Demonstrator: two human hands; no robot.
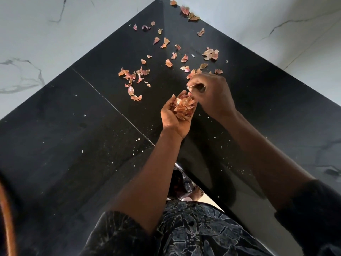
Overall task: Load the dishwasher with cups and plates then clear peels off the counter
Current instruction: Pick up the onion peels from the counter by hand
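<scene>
Peel-clearing is the step in hand. My left grip (173,120) is cupped palm-up, fingers curled round a heap of papery reddish-brown onion peels (183,106), just above the glossy black stone tabletop (73,126). My right grip (212,95) sits just beside it, to the right and slightly farther, fingertips pressed together on one small pale peel scrap (191,87). Many loose peels (168,62) lie beyond the hands: a cluster (132,74) to the far left, and a small pile (190,14) in the far corner against the white marbled wall (36,34).

To do this well, I judge each scrap should go deep into the cupped palm, not on its edge, since the heap looks nearly full and the flakes look light. I would work from near to far, sweep clusters together rather than pinch flakes singly, and empty the left grip before it spills.
</scene>
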